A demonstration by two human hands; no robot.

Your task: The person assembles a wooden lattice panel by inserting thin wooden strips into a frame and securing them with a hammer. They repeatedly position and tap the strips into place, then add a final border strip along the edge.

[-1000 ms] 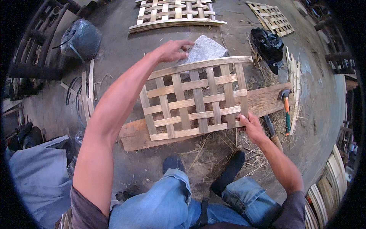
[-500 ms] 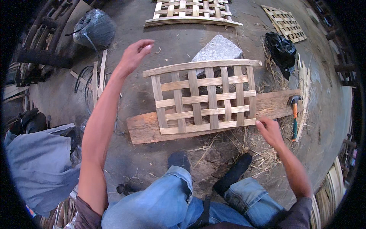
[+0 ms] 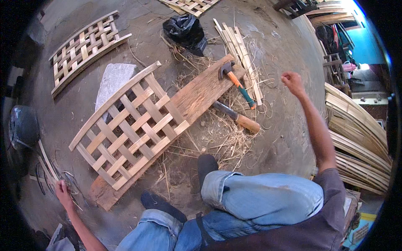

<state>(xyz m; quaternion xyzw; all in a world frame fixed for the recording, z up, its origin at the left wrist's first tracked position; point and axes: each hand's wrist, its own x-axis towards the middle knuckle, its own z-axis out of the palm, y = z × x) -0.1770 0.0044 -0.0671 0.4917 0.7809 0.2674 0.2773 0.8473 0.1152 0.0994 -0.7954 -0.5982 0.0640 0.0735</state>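
A woven panel of pale wooden slats [image 3: 130,125] lies tilted over a rough brown plank [image 3: 201,90], its far rail by a grey stone block [image 3: 113,83]. Neither hand touches it. My left hand [image 3: 63,194] is low at the left, beside thin strips and dark cords [image 3: 44,178]; its fingers are too small and smeared to read. Raised at the right, my right hand [image 3: 292,83] has curled fingers with nothing visible in them. A claw hammer with an orange and green handle [image 3: 239,85] rests across the plank's far end. Near it lies a wooden-handled tool [image 3: 236,118], its dark end partly under the plank.
Another woven panel [image 3: 86,48] lies at the far left, with part of one more [image 3: 190,5] at the top. A black plastic bag [image 3: 186,33], loose slats [image 3: 243,58] and shavings [image 3: 228,144] surround the plank. Bundled slats [image 3: 356,134] are stacked at the right.
The view has turned to the right, so the panel now appears farther left. My right hand has left the panel's near corner and lifted away rightward. The wooden-handled tool has come into sight.
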